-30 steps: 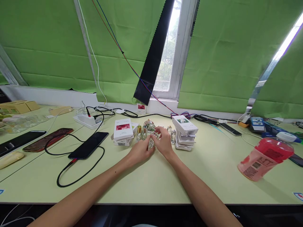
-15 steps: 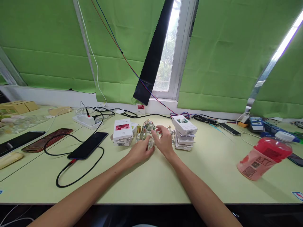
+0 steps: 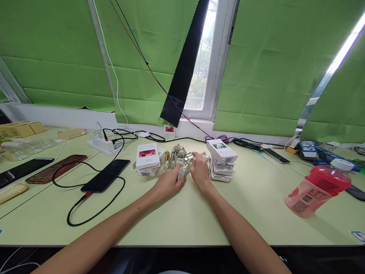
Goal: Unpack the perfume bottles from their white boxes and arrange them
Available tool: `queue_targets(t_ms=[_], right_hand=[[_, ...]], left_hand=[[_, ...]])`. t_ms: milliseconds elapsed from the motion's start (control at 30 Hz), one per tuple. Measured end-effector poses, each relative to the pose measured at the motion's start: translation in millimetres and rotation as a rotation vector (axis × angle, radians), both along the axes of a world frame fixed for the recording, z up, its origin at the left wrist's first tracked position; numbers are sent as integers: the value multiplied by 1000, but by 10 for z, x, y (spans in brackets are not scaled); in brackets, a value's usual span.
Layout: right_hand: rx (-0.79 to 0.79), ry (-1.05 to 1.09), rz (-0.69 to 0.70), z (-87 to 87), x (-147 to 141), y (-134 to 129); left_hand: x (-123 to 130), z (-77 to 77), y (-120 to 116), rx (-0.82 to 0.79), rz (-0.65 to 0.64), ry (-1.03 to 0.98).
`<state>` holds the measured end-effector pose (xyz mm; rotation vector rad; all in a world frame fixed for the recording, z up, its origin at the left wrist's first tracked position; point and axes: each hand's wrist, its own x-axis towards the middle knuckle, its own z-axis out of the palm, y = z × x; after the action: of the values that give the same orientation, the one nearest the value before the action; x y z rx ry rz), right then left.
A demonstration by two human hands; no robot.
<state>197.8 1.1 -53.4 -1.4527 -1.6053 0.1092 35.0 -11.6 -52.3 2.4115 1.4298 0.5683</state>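
My left hand (image 3: 170, 180) rests on the table with its fingers closed round a clear glass perfume bottle (image 3: 184, 172). The bottle leans to the right, its silvery cap uppermost. Close beside the cap is my right hand (image 3: 200, 172), its fingers bent and pressed together; what they hold, if anything, is hidden. Two small glass bottles (image 3: 170, 161) with gold and silver caps stand left of the held bottle. Behind it sits a rounded ornate glass bottle (image 3: 179, 150). More small bottles (image 3: 208, 161) show partly between my right hand and the right box stack.
White boxes with a red picture (image 3: 147, 156) lie stacked on the left, another box stack (image 3: 222, 152) on the right. A phone (image 3: 106, 176) with a black cable lies farther left. A pink drink bottle (image 3: 316, 190) stands tilted in view at right. A power strip (image 3: 105, 145) sits behind.
My right hand has shifted slightly right, off the bottle, so its body and cap now show. My left hand has stayed in place round the bottle.
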Motion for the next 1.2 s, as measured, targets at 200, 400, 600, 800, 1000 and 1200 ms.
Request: queue_targets(t_ms=[200,400,600,800,1000,1200], right_hand=[[-108,-71,33,-38,47,43],[-173,-118,80,-119,65,107],[-287,-178,125,-104,67,119],[-300,-218,149,-118,79,150],[-388,-301,127,-51,52,102],[-359,-302,137,-60,33,99]], left_hand=[[3,4,-6,3,0,6],[2,5,-10,10,16,2],[5,-3,1,6,23,-9],[23,13,-19,5,33,-95],[28,15,-23,21,27,-97],[32,27,-36,23,30,-82]])
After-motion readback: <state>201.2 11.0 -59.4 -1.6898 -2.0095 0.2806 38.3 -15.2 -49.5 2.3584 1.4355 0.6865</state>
